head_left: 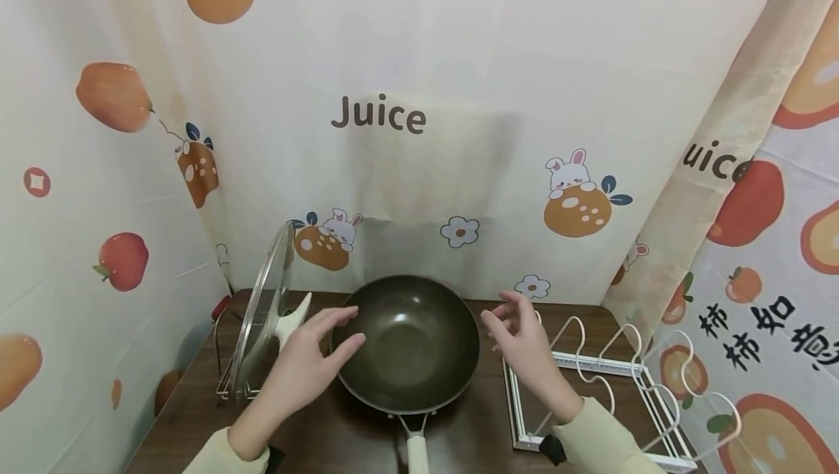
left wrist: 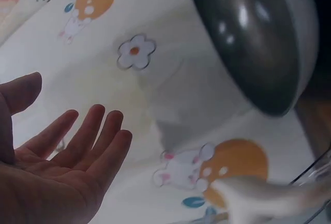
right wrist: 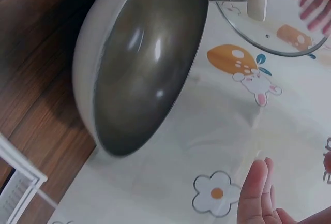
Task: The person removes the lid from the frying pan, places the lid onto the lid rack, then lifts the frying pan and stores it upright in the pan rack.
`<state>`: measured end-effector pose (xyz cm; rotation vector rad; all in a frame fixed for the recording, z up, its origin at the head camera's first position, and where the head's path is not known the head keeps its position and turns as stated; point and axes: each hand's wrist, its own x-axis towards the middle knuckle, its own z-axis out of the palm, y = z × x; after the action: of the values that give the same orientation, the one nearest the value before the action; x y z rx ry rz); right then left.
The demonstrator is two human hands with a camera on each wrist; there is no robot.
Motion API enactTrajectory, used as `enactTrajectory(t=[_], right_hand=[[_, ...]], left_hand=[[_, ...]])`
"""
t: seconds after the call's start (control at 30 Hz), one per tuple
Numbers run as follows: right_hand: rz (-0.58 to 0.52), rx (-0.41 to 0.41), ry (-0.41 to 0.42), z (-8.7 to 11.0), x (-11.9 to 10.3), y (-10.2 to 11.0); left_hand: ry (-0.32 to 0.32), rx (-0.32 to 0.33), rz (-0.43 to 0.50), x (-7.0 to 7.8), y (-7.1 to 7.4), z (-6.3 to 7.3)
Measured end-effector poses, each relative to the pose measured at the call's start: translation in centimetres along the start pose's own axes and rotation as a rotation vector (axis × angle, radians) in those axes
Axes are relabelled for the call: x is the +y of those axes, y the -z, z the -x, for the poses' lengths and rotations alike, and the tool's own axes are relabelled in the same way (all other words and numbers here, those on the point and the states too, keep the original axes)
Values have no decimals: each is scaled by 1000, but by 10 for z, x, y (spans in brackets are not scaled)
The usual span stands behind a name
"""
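Observation:
A dark-coated wok [head_left: 406, 346] with a pale handle [head_left: 417, 453] sits on the brown table, its handle toward me. My left hand [head_left: 308, 357] hovers over the wok's left rim, thumb and fingers spread, holding nothing. On the other side, my right hand [head_left: 521, 336] is raised just right of the rim with relaxed, slightly bent fingers and nothing in it. Left of the wok, a glass lid [head_left: 265, 314] with a pale knob handle [head_left: 291, 321] stands upright in a wire stand [head_left: 229, 386]. In the left wrist view the left palm [left wrist: 67, 177] faces up, fingers apart.
A white rack [head_left: 593, 365] with wavy wire dividers lies on the table [head_left: 485, 430] to the right, beneath and beside my right forearm. Printed curtains [head_left: 419, 175] with fruit and rabbits enclose the back and both sides.

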<state>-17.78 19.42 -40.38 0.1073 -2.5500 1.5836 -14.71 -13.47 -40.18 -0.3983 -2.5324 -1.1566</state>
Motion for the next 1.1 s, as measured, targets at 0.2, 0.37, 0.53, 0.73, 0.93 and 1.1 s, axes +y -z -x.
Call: enactTrajectory(t=[0.2, 0.37, 0.53, 0.73, 0.93, 1.1], right_hand=[[84, 55, 15, 9, 8, 21], [125, 86, -13, 15, 15, 34], [138, 130, -4, 21, 20, 45], [194, 189, 20, 27, 24, 55], [237, 242, -14, 33, 32, 62], [318, 302, -53, 42, 42, 70]], left_hand=[[96, -66, 59, -7, -22, 12], [192, -144, 105, -14, -40, 23], [222, -226, 139, -22, -55, 35], [242, -334, 215, -29, -66, 45], [282, -382, 269, -35, -80, 57], [298, -408, 324, -40, -95, 70]])
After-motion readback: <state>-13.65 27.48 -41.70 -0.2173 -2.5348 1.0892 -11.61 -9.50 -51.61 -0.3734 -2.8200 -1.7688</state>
